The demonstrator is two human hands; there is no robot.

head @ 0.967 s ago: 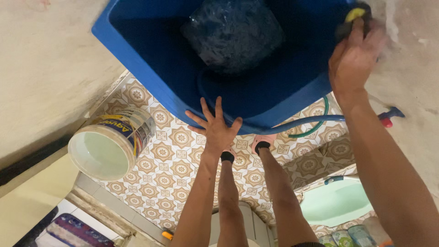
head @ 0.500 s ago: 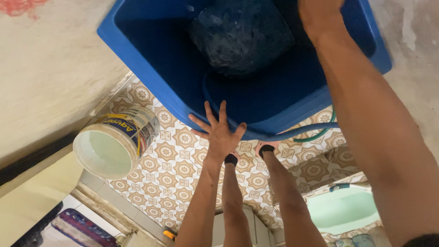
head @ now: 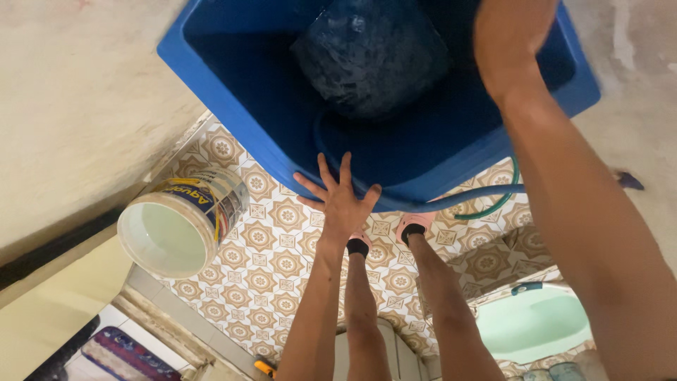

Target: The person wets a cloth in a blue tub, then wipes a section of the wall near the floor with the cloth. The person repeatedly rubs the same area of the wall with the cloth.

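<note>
**Head view: 2 hands at a blue tub**

Head camera looks straight down; legs and pink sandals [head: 412, 224] sit at lower centre of the frame.

- Blue tub [head: 233, 106] fills the upper centre, standing on patterned floor tiles [head: 271, 264]. It is open-topped, with a dark glossy bundle [head: 374, 53], probably a plastic bag, resting inside near the top of the frame.
- Left hand [head: 342, 201], centre frame: fingers fully splayed, palm flat against the tub's near rim. It grips nothing; the flat press looks like bracing, to steady the tub or the body while leaning over.
- Right hand [head: 511, 39], upper right: reached into the tub's far corner, blurred and partly cut by the frame edge. Cannot tell how far its fingers are closed or whether it holds anything.
- Blue hose [head: 469, 194] runs along the tub's lower right edge and seems to curve down inside; a thinner green hose [head: 493, 204] loops just beside it on the tiles.
- White bucket [head: 176, 226] at left, well apart from both hands, holding pale water.
- Pale green basin [head: 532, 324] at lower right, also with water.
</note>
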